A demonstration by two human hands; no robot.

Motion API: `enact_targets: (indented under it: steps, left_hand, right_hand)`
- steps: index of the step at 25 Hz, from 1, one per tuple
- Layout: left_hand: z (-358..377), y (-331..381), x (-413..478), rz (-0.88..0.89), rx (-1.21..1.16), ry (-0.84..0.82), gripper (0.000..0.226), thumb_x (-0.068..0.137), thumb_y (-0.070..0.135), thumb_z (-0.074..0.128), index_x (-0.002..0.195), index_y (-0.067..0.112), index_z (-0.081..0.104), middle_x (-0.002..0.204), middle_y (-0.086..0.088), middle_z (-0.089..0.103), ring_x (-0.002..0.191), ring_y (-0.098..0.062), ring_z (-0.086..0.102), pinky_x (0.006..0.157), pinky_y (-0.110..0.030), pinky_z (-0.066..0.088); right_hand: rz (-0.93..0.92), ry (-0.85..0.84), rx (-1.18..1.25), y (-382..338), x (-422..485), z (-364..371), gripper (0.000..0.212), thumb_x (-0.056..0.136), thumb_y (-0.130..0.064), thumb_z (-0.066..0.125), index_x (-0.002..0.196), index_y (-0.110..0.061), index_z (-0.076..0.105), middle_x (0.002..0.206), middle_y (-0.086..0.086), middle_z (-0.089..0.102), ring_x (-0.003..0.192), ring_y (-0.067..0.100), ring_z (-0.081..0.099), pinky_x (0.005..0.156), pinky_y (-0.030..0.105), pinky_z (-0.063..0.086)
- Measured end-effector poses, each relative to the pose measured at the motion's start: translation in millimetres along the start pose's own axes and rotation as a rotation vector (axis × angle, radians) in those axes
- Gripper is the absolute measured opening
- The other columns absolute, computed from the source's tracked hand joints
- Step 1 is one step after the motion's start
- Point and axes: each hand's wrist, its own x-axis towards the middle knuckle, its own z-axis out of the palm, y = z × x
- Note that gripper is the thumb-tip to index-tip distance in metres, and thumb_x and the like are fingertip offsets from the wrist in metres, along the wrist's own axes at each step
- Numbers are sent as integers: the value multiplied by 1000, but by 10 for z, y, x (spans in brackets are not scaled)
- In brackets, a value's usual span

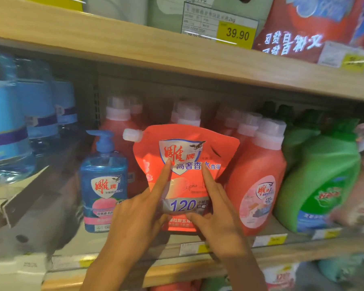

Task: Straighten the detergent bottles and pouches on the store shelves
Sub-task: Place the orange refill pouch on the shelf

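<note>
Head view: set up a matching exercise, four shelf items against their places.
1 red pouch
2 blue pump bottle
3 green bottle
4 yellow price tag

A on the edge of the upper shelf
B left of the pouch
C touched by the left hand and right hand
D right of the red bottle

Pairs: 1-C, 2-B, 3-D, 4-A

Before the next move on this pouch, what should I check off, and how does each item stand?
1. Both hands on pouch: ok. The left hand and right hand press its front with their index fingers.
2. Label faces out: ok.
3. Spout cap on: ok.
4. Base flat on shelf: cannot tell, as the hands cover most of it.
5. Pump bottle and red bottle beside it upright: ok.
</note>
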Motion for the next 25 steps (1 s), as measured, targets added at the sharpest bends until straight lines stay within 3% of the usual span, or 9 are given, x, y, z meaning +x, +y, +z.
enact_targets:
  steps: [3,6,8,11,14,16,20,23,25]
  left_hand:
    - [-10,236,88,76,37,-5,135,55,27,95,158,40,11,90,1,76,57,-31,67,39,-36,47]
    - [108,652,158,152,-2,6,133,43,29,99,156,28,29,76,1,74,51,-29,65,37,-31,41]
    - [235,966,167,199,-76,0,133,42,26,99,156,27,30,77,1,73,55,-28,66,38,-27,37]
    - [533,1623,149,294,-143,-94,132,51,27,95,158,35,18,93,-2,76,69,-33,69,43,-32,46]
    - [903,2458,36,410,-221,-181,135,59,36,92,155,50,-2,116,-7,72,81,-30,72,55,-34,51]
    - [1139,3053,-84,460,-296,-232,137,57,38,93,154,51,-3,96,1,75,71,-27,71,51,-33,49]
    - [1632,4242,-378,561,-382,-307,140,40,44,97,157,40,21,75,11,72,61,-17,70,42,-26,45]
    - [2063,5086,-611,621,-488,-428,135,59,42,90,148,63,-10,80,12,72,75,-21,71,53,-32,45]
    - [2248,5501,-724,644,-579,-454,137,59,37,91,146,65,-11,69,13,62,69,-20,69,47,-27,37]
  right_hand:
    - [27,70,-41,-51,-132,-309,122,74,-9,86,148,-74,15,123,-28,51,90,1,65,79,31,60]
    - [41,167,-96,-39,-369,-791,123,72,-7,86,149,-72,16,129,-44,45,108,-13,59,87,21,56]
    - [64,211,-146,-2,-560,-1115,123,73,-5,85,150,-72,16,135,-40,45,119,-8,57,94,28,57]
    - [149,301,-192,159,-1033,-1732,122,75,-2,83,150,-72,16,128,-39,47,114,6,63,88,44,60]
    - [254,409,-298,404,-1642,-2439,126,74,-1,84,150,-72,13,125,-53,43,108,-14,60,81,13,56]
    - [310,465,-366,546,-2055,-2904,127,72,-2,85,150,-72,11,124,-57,40,104,-24,55,74,3,50]
    - [413,587,-413,847,-2905,-3832,124,71,-4,86,151,-69,18,131,-41,48,114,-3,61,79,40,63]
    - [501,634,-510,1071,-3494,-4450,120,71,-6,81,154,-66,16,126,-34,49,114,-7,58,80,41,63]
    - [550,663,-552,1187,-3772,-4765,122,71,-5,81,154,-65,16,122,-32,50,111,-12,57,81,40,62]
